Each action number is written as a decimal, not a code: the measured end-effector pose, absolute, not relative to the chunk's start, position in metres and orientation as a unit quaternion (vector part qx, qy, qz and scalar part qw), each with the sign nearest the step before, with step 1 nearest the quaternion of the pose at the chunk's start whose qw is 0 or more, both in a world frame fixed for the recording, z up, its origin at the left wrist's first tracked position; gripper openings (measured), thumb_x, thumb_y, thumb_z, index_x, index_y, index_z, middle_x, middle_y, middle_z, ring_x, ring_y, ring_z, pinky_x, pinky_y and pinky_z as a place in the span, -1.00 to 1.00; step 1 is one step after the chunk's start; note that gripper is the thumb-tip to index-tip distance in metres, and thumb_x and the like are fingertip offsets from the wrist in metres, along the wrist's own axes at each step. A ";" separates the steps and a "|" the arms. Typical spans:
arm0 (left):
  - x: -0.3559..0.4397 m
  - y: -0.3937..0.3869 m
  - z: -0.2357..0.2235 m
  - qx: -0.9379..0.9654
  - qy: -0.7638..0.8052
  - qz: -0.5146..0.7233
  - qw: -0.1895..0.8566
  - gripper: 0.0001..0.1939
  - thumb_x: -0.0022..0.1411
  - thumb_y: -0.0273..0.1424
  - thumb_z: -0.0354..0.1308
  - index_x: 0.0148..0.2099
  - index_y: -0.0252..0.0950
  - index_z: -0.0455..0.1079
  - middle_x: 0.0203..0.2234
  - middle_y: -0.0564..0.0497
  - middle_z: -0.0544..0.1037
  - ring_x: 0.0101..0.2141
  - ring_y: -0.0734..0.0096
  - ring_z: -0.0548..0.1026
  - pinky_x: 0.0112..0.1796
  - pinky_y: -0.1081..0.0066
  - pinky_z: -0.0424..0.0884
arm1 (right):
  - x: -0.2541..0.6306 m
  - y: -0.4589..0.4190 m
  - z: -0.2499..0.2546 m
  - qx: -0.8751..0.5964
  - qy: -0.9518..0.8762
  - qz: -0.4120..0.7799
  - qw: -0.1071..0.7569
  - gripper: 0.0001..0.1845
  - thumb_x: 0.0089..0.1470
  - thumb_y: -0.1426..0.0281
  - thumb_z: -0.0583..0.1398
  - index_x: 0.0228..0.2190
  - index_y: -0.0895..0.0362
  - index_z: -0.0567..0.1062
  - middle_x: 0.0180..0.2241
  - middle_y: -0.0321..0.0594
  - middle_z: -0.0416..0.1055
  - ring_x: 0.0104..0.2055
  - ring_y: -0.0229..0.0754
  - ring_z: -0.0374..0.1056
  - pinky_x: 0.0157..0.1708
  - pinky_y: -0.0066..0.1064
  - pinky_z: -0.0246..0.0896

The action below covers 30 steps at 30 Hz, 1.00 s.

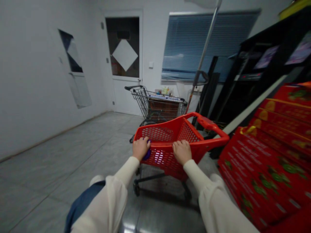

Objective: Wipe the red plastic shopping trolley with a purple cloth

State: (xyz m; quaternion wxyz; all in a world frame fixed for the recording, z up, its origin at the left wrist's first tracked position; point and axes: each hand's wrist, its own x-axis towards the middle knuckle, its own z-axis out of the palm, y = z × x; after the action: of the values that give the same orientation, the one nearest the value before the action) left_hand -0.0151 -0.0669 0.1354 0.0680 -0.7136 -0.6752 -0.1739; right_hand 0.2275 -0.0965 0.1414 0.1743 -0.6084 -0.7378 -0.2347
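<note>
Left grip [141,149] and right grip [182,152] curl over the near rim [160,147] of the red perforated plastic shopping cart [167,168] on the grey floor [55,174]; probably light, stiff, best held by rim or handle [208,124]

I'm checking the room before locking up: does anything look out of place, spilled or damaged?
No spill or damage stands out. Slightly odd: the left hand and right hand hold the red cart by its side, not by its handle at the right.
</note>
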 end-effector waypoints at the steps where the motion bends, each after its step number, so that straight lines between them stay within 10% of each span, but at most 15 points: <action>1: -0.011 -0.068 0.137 -0.710 -0.679 -0.174 0.068 -0.64 0.42 -0.18 -0.12 0.01 -0.21 0.42 -0.17 -0.14 0.55 -0.18 0.16 0.54 -0.15 0.26 0.30 | 0.226 -0.097 0.140 -0.608 -0.738 -0.232 0.176 -0.66 0.32 0.35 0.01 -0.34 0.10 0.56 -0.29 -0.13 0.55 -0.15 -0.07 0.27 0.05 -0.21 -0.15; 30: 0.006 -0.062 0.142 -0.710 -0.667 -0.209 0.083 -0.64 0.43 -0.16 -0.12 0.02 -0.19 0.41 -0.16 -0.12 0.52 -0.17 0.17 0.51 -0.16 0.27 0.29 | 0.209 -0.093 0.154 -0.586 -0.737 -0.274 0.196 -0.71 0.28 0.37 0.06 -0.35 0.13 0.55 -0.30 -0.09 0.53 -0.12 -0.06 0.30 0.09 -0.23 -0.13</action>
State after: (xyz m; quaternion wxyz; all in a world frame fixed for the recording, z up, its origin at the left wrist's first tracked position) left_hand 0.0063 -0.0621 0.1417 0.0831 -0.7103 -0.6671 -0.2088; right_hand 0.2092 -0.0929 0.1543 0.1963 -0.5860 -0.7367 -0.2743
